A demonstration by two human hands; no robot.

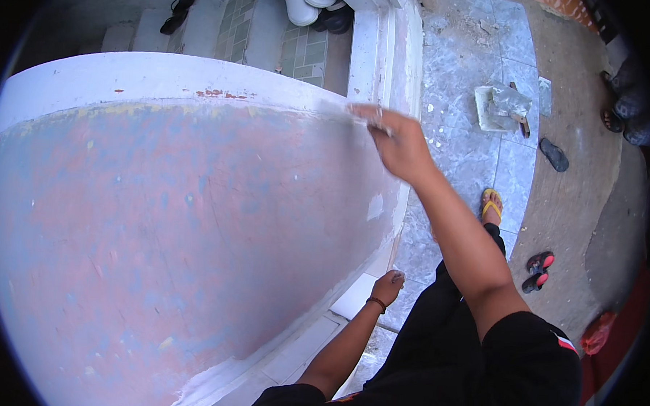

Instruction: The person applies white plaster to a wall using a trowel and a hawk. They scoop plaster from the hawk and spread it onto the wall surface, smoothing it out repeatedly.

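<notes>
My right hand is raised to the top right end of the wall. Its fingers are closed around a thin, pale-smeared flat tool, blurred by motion, so its exact kind does not show. The wall is patchy pink and blue, with a white band along its top and white smears at its right and lower edges. Lower down, beside the wall's base, my left hand is curled around something small and greyish-white that I cannot make out; a dark band circles that wrist.
On the tiled ledge lies a whitish tray with a trowel-like tool across it. A dark flip-flop and a dark-and-red pair of shoes lie to the right. Another person's feet show far right. Steps rise behind the wall.
</notes>
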